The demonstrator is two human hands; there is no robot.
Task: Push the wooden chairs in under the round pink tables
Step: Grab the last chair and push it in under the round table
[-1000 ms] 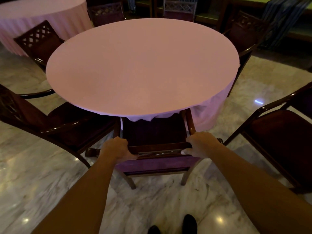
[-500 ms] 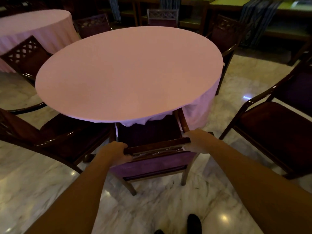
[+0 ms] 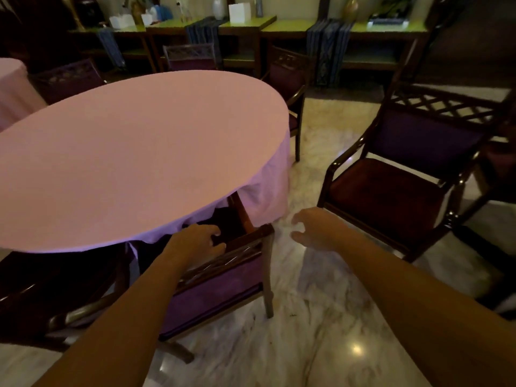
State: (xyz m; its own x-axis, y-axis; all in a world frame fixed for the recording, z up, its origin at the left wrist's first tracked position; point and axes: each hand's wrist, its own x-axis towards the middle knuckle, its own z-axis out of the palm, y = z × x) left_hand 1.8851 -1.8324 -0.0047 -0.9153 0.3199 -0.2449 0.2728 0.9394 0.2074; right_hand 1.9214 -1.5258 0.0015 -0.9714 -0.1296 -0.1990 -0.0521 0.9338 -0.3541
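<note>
Head view: the round pink tabletop (image 3: pixel 134 152) fills the left half, its cloth hanging over the near edge. A wooden chair (image 3: pixel 223 277) sits tucked beneath that edge, seat hidden under the cloth, only its top rail and purple back showing, tilted a little toward the right. To the right of it lies a wide strip of bare marble floor (image 3: pixel 307 289), running up past the cloth's right drape to the next chair (image 3: pixel 396 191), which stands well apart from the tabletop, facing left, its red seat fully exposed.

The left hand (image 3: pixel 195 243) reaches forward over the tucked chair's top rail, fingers loosely curved and spread, touching the rail near its middle; whether they actually clasp it cannot be told. The right hand (image 3: pixel 312 229) hangs in the air to the right of the rail's end, off the chair, fingers wide and relaxed, holding nothing. Both forearms stretch out from the bottom corners.

Count: two pink tables, the second (image 3: pixel 14 90) cut by the left edge; at least six chairs around the near one.
</note>
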